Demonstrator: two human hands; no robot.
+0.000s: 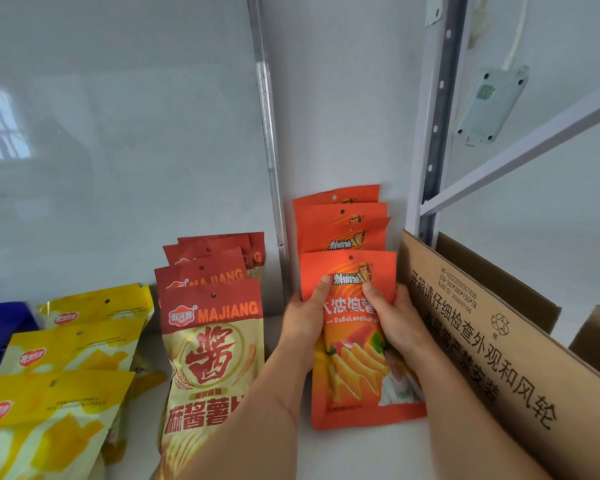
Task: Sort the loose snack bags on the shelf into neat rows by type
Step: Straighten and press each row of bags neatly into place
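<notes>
Orange bag [357,344] between both hands, left hand [307,315], right hand [395,318] gripping edges

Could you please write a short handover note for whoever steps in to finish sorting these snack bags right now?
Left hand and right hand both grip the front orange bag, standing at the head of the orange row beside the cardboard box.
Done: yellow row, Majiang row and the orange row stand lined up on the shelf.
A blue bag sits far left, mostly out of view.
Left: settle this orange bag in line, let go, then check the box for more; its inside is hidden.
</notes>
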